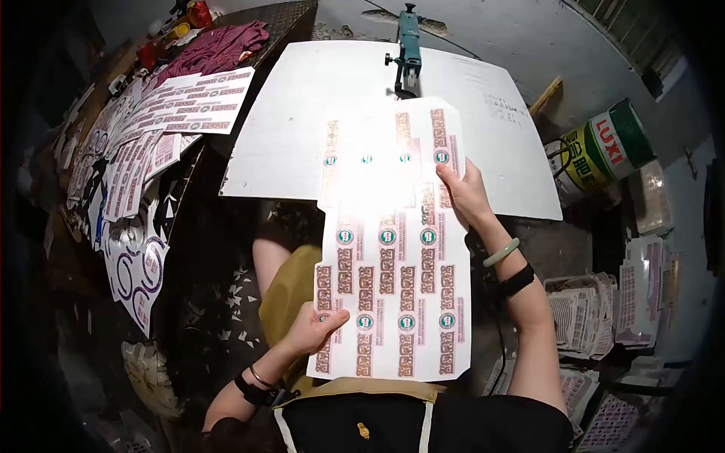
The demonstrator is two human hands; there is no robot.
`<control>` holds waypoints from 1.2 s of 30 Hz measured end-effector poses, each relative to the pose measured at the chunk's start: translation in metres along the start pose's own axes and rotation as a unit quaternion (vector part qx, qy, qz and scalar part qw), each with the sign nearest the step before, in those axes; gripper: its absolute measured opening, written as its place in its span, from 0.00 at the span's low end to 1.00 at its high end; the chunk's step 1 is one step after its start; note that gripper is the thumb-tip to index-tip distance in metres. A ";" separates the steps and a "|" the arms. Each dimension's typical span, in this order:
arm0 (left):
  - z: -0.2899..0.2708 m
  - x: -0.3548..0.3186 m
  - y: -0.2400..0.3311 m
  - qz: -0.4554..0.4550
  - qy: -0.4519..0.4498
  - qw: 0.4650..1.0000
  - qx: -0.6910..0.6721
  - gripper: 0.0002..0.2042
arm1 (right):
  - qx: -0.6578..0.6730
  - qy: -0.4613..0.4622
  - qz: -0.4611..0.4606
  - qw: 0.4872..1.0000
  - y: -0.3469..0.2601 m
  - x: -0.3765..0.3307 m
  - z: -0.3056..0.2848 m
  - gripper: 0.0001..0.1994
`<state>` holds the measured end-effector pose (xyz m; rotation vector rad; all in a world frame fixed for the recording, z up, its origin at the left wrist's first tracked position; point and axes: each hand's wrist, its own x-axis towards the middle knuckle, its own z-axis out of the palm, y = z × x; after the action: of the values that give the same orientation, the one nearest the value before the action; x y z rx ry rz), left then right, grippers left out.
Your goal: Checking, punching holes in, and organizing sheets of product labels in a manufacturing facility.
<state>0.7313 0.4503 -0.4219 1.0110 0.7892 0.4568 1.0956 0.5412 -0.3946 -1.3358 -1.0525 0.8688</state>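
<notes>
Both hands hold a large white printed sheet (pixel 387 302) over my lap, its far end lying over the white board. Rows of brown and pink patterned labels with green round marks cover it, and bright glare washes out its upper left. My left hand (pixel 317 329) pinches the lower left edge, thumb on top. Further up on the right edge, my right hand (pixel 466 190) grips it, also thumb on top; the fingers underneath are hidden. Beyond the sheet's far end stands a narrow green device (pixel 408 45) with a black knob.
The white board (pixel 279 136) spans the middle. At the left, a cluttered table holds printed sheets (pixel 204 102) and a maroon cloth (pixel 219 47). To the right are a green and yellow bucket (pixel 604 143) and stacks of cut sheets (pixel 578 321). Paper scraps (pixel 240 291) litter the floor.
</notes>
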 end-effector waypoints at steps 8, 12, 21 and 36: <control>0.002 0.014 0.025 -0.075 -0.026 0.994 -0.074 0.15 | -0.106 0.004 0.121 0.987 0.024 0.028 -0.022 0.28; 0.008 0.004 0.040 -0.106 -0.023 0.990 -0.092 0.20 | -0.141 0.067 0.094 0.983 0.023 0.016 -0.012 0.29; 0.001 -0.003 0.050 -0.101 -0.025 0.992 -0.075 0.21 | -0.078 0.015 0.090 0.993 0.027 0.008 -0.012 0.28; 0.004 0.009 0.040 -0.073 -0.032 0.995 -0.063 0.18 | -0.058 0.016 0.092 0.994 0.044 0.010 -0.022 0.28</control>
<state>0.7407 0.4727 -0.3892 0.8413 0.7605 0.3424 1.1228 0.5464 -0.4357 -1.5596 -0.9779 0.9303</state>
